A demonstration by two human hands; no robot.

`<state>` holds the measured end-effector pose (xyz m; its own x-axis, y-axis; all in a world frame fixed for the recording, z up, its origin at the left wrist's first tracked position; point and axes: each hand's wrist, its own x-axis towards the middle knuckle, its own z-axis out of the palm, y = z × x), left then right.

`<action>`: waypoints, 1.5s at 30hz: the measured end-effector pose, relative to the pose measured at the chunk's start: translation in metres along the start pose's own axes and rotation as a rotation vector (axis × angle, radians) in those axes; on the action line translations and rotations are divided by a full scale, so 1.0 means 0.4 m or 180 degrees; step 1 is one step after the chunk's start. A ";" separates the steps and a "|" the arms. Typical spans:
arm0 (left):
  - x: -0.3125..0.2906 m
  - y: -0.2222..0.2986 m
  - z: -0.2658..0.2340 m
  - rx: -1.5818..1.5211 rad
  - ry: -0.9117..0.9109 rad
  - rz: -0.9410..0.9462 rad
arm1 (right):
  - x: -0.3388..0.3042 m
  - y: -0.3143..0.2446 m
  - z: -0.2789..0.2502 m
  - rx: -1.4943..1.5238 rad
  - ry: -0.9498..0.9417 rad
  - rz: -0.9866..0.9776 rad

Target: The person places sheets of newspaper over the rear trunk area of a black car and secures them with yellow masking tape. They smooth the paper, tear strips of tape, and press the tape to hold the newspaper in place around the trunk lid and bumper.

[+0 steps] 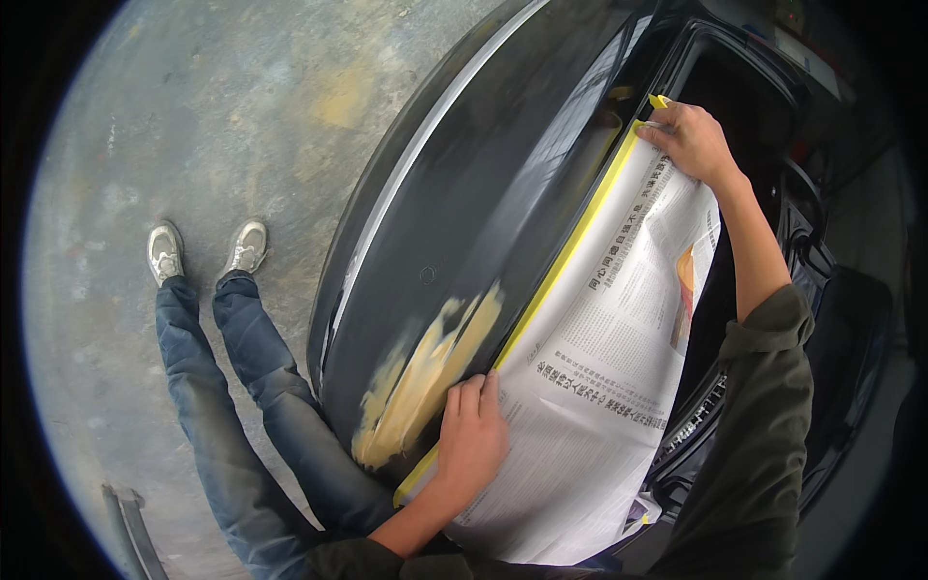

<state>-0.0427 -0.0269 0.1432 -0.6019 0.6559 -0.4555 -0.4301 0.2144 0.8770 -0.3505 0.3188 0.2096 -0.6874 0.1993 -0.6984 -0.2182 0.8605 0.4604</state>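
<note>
One newspaper sheet (599,333) lies along the inner edge of one black car panel (464,222), bordered by yellow tape (577,227). Two hands work there: the right hand (694,140) pinches the sheet's far corner, where a yellow tape end sticks up; the left hand (474,440), fingers close together, rests on the taped edge nearer the person, its thumb hidden, so whether it grips cannot be told. One tan filler patch (416,396) marks the panel's near end. Two shoes (248,246) stand beyond its outer edge. The sheet's near end passes partly behind a sleeve; the dark interior (739,82) is hard to make out.
</note>
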 end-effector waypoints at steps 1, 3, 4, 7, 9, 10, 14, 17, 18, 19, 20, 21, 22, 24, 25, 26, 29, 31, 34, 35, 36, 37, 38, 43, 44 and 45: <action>0.004 0.006 0.001 -0.0207 0.0027 -0.0038 | -0.002 -0.003 0.002 0.0011 0.0046 0.0004; 0.015 0.022 -0.006 -0.0473 -0.0051 -0.0085 | -0.007 -0.020 -0.006 0.0065 0.0029 0.0143; 0.023 0.026 -0.006 -0.0603 -0.0085 -0.0104 | -0.006 -0.034 -0.012 0.0053 0.0037 0.0150; 0.022 0.038 0.020 -0.0717 -0.0030 0.0069 | -0.004 -0.043 -0.015 -0.0059 0.0198 0.0061; 0.026 0.048 0.009 -0.0881 -0.0130 -0.0009 | -0.008 -0.025 0.005 -0.0247 0.0479 -0.0148; 0.033 0.054 0.006 -0.0958 -0.0165 -0.0053 | -0.003 -0.016 0.011 -0.0191 0.0442 -0.0146; 0.050 0.058 0.005 -0.1023 -0.0175 0.0010 | 0.006 -0.017 -0.007 0.0085 0.0060 0.0128; 0.065 0.066 0.011 -0.1148 -0.0154 0.0074 | 0.009 -0.021 -0.017 0.0139 -0.0131 0.0236; 0.073 0.067 0.016 -0.1197 -0.0138 0.0122 | 0.009 -0.018 -0.014 0.0108 -0.0075 0.0222; 0.081 0.068 0.017 -0.1239 -0.0126 0.0170 | 0.008 -0.014 -0.008 0.0085 -0.0018 0.0214; 0.090 0.075 0.017 -0.1229 -0.0193 0.0167 | 0.007 -0.011 -0.005 0.0063 0.0039 0.0206; 0.100 0.087 0.015 -0.1217 -0.0261 0.0165 | 0.006 -0.010 -0.007 0.0065 0.0005 0.0251; 0.113 0.096 0.016 -0.1204 -0.0316 0.0161 | 0.008 -0.012 -0.010 0.0066 -0.0022 0.0286; 0.139 0.104 0.020 -0.1239 -0.0305 0.0291 | 0.010 -0.019 -0.014 0.0080 -0.0042 0.0338; 0.155 0.110 0.022 -0.1256 -0.0301 0.0363 | 0.011 -0.022 -0.017 0.0088 -0.0031 0.0359; 0.177 0.116 0.020 -0.1272 -0.0326 0.0386 | 0.012 -0.024 -0.020 0.0096 -0.0020 0.0381; 0.246 0.142 0.014 -0.1301 -0.0398 0.0442 | 0.016 -0.015 -0.020 0.0160 -0.0165 0.0461; 0.282 0.162 0.014 -0.1286 -0.0429 0.0434 | 0.015 -0.016 -0.022 0.0163 -0.0179 0.0471; 0.337 0.178 0.024 -0.1438 -0.0242 0.0577 | 0.020 -0.022 -0.031 0.0190 -0.0257 0.0506; 0.357 0.188 0.023 -0.1494 -0.0248 0.0584 | 0.022 -0.023 -0.035 0.0204 -0.0286 0.0519; 0.379 0.199 0.022 -0.1550 -0.0256 0.0591 | 0.023 -0.023 -0.037 0.0218 -0.0314 0.0532; 0.402 0.208 0.023 -0.1608 -0.0264 0.0601 | 0.022 -0.024 -0.037 0.0237 -0.0333 0.0547; 0.427 0.217 0.022 -0.1661 -0.0297 0.0601 | 0.022 -0.022 -0.034 0.0256 -0.0272 0.0501; 0.533 0.266 0.015 -0.1732 -0.0433 0.0663 | 0.028 -0.016 -0.026 0.0314 -0.0171 0.0419; 0.550 0.274 0.018 -0.1685 -0.0447 0.0692 | 0.029 -0.011 -0.023 0.0321 -0.0159 0.0407; 0.564 0.278 0.021 -0.1628 -0.0447 0.0709 | 0.032 -0.007 -0.018 0.0409 -0.0109 0.0339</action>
<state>-0.2206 0.1511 0.1393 -0.6350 0.7426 -0.2130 -0.5950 -0.2942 0.7479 -0.3636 0.3155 0.2033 -0.6774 0.3065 -0.6687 -0.0536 0.8861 0.4604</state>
